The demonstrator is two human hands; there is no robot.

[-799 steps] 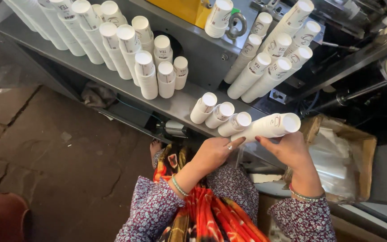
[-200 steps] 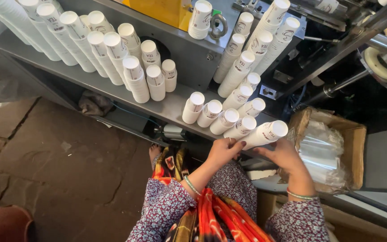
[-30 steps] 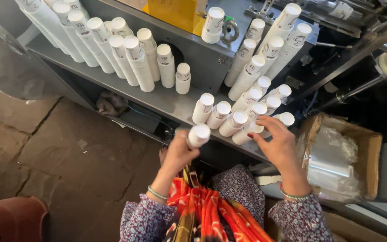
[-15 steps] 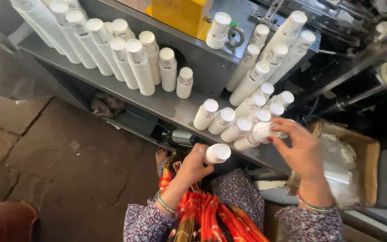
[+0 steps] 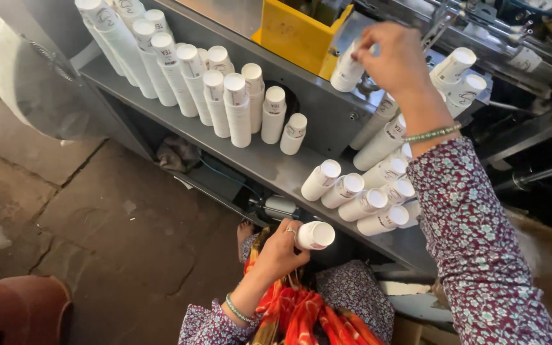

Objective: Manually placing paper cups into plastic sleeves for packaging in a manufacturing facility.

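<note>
Seen from the head camera, the left hand (image 5: 280, 249) grips a short stack of white paper cups (image 5: 314, 235) just below the front edge of the grey metal shelf (image 5: 269, 167). The right hand (image 5: 394, 54) reaches up, fingers pinching another cup stack (image 5: 347, 69) beside the yellow guard (image 5: 295, 35). Lying stacks (image 5: 359, 195) crowd the shelf's right end.

Looks like a small paper-cup factory floor: grey metal machine shelf (image 5: 250, 156) loaded with stacks of white paper cups (image 5: 237, 108), a yellow chute (image 5: 292, 35), rods and machinery (image 5: 519, 38) up top, cracked stone floor (image 5: 97, 217) underneath.
</note>
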